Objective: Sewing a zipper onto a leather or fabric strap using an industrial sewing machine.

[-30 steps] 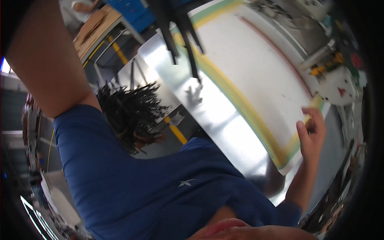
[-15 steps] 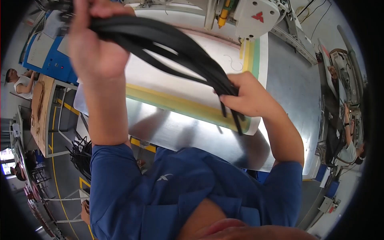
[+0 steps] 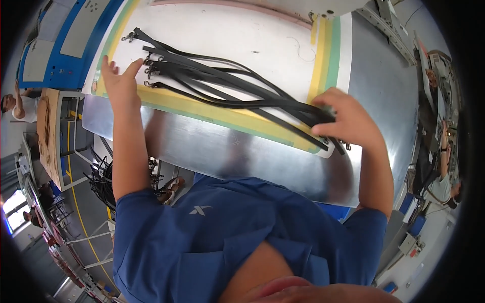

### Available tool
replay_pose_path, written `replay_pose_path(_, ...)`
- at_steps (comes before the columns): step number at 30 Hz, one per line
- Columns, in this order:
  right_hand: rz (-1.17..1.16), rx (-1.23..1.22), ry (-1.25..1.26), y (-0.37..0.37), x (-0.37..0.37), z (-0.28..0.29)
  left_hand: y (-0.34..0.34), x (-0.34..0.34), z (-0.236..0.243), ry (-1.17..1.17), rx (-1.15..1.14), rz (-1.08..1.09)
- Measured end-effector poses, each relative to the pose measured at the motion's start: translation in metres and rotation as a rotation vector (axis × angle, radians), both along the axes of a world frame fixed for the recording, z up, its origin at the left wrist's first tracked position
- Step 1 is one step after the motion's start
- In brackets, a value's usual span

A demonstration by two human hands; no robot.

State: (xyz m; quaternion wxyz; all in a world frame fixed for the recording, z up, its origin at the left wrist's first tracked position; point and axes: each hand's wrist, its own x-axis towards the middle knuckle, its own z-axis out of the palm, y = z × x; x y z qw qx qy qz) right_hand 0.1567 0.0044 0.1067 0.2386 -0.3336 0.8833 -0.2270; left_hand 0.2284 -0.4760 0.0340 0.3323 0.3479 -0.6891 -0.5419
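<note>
Several long black straps (image 3: 242, 104) with small metal hooks (image 3: 149, 84) lie lengthways across a white work board (image 3: 212, 28) edged with yellow and green bands. My left hand (image 3: 123, 83) is open just left of the hooked ends, its fingers spread and holding nothing. My right hand (image 3: 346, 116) curls its fingers and thumb round the straps' right-hand ends, where more hooks show. Beneath the board is a shiny metal tabletop (image 3: 197, 136).
A machine housing (image 3: 333, 7) spans the back edge. At left stand a blue cabinet (image 3: 65, 65), a wooden bench (image 3: 51, 144) and a seated person (image 3: 22, 108). Another bundle of black straps (image 3: 101, 179) hangs below the table's left side. A co-worker (image 3: 439, 182) is at the right.
The strap bundle, held raised in both hands half a second ago, now lies on the board. My left hand has let go and moved down and is open; my right remains at the strap ends.
</note>
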Motion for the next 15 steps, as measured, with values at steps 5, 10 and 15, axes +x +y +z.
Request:
replay_pose_path(5, -0.435, -0.091, 0.113, 0.055, 0.000, 0.006, 0.027, 0.012, 0.009, -0.154, -0.733, -0.449)
replay_pose_path(10, -0.455, -0.025, 0.061, 0.097, 0.033, 0.014, 0.077, 0.012, 0.009, -0.147, -1.203, -1.009)
replay_pose_path(15, -0.376, -0.016, 0.050, 0.091, 0.072, -0.011, 0.081, 0.010, 0.004, -0.208, -1.265, -1.086)
